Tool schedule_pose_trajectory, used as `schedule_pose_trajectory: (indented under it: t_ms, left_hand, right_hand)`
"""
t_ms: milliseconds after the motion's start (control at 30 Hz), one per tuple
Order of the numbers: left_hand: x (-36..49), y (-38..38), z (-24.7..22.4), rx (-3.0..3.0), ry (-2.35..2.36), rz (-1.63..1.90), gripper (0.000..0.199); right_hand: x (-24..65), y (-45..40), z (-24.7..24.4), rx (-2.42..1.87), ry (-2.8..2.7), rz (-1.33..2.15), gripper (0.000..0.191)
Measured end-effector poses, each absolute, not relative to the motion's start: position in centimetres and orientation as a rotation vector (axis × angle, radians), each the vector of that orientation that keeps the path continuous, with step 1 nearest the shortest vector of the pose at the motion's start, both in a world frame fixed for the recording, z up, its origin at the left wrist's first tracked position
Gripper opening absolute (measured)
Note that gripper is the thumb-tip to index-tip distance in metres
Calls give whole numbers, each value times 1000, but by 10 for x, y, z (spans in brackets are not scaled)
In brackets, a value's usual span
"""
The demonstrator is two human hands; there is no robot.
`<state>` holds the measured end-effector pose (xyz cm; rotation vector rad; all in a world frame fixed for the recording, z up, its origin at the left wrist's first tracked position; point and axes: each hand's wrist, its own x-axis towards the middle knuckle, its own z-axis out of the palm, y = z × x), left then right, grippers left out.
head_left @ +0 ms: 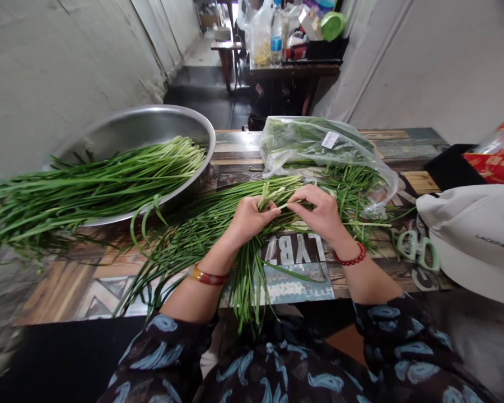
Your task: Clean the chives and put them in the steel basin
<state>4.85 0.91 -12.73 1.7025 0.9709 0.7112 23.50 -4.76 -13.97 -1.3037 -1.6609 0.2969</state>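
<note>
The left hand and right hand pinch a small tuft of long green garlic chives at centre frame, over a loose heap on the patterned wooden worktop; tugging hard could snap stems.

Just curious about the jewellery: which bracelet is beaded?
The red bracelet on the right wrist: round beads, unlike the smooth banded bangle on the left.
</note>
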Motion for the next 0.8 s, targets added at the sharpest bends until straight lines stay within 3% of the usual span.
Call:
schedule_pose_trajectory:
  t_ms: [233,333,467,600,667,800]
  left_hand:
    - [48,10,-127,1763,988,676,20]
    - [47,11,-128,1751,1005,672,20]
    - [46,11,-127,1727,999,679,21]
    - [47,11,-128,1711,980,676,20]
    - [46,11,-129,1706,967,671,20]
    - [46,11,-129,1726,935,642,21]
  right_hand:
    - [230,-38,-159,-1250,-1104,742,20]
    - [246,-40,-153,-1234,-972,688,26]
    - [270,-50,-137,-1327,-1213,570,37]
    - [275,-53,-131,-1426,-1454,435,12]
    - [268,-51,-132,-1375,-1494,437,19]
    - [250,-48,-135,-1287,-1600,383,9]
